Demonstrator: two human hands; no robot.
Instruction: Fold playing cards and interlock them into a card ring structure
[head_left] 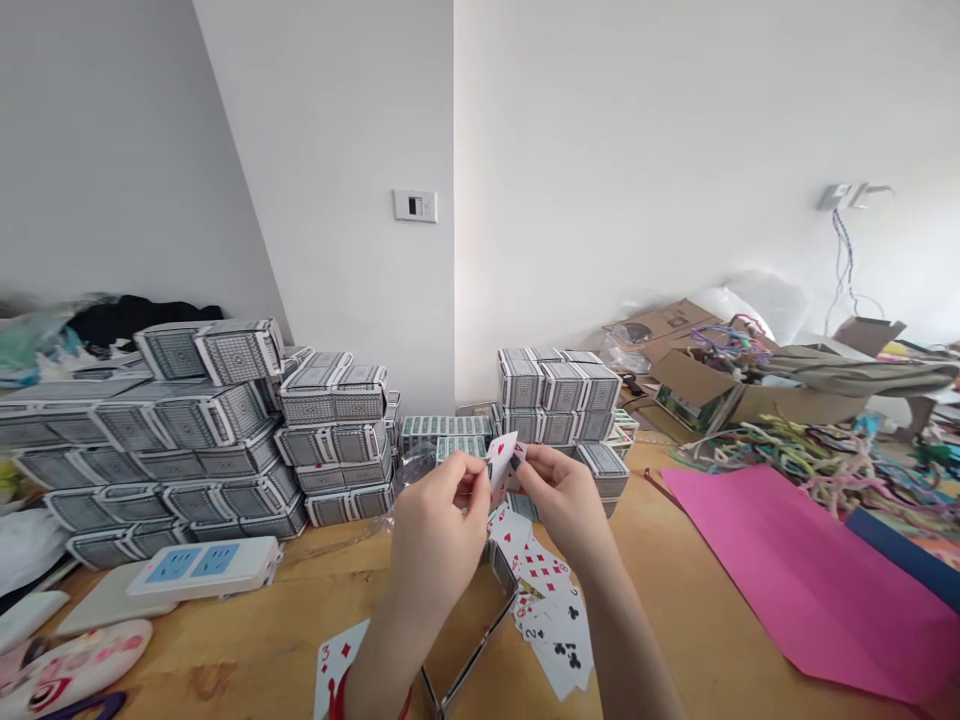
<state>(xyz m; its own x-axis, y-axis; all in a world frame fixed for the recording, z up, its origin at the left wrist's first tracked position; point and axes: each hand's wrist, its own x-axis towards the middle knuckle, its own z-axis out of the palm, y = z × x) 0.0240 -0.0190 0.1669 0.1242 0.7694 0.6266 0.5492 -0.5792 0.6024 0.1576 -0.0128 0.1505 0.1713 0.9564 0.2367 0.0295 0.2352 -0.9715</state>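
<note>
A playing card with a red heart is held up above a wooden table, near the middle of the view. A second red-marked corner shows on its right; whether that is another card or a bent part of the same one, I cannot tell.

The left hand pinches the card's left side between thumb and fingers. The right hand grasps the red-marked corner on the right in a similar pinch. Both grips look light, using fingertips only.

The card is probably very light and thin, springy but easy to crease, with a smooth face that may slide against its neighbours. The edges and corners look like the best places to hold it; squeezing across the middle would likely bend it.

Just below the hands, loose cards lie overlapping in an untidy fan, hearts, diamonds and clubs face up. Beside them, between the forearms, an angular frame of narrow strips rests on the table. A three of diamonds lies by the left wrist, which wears a red band.

Farther out, grey-patterned blocks are piled in a large left stack and a smaller right stack. A white power strip sits in front of the left one. At far right are a pink sheet and tangled, multicoloured strands.
</note>
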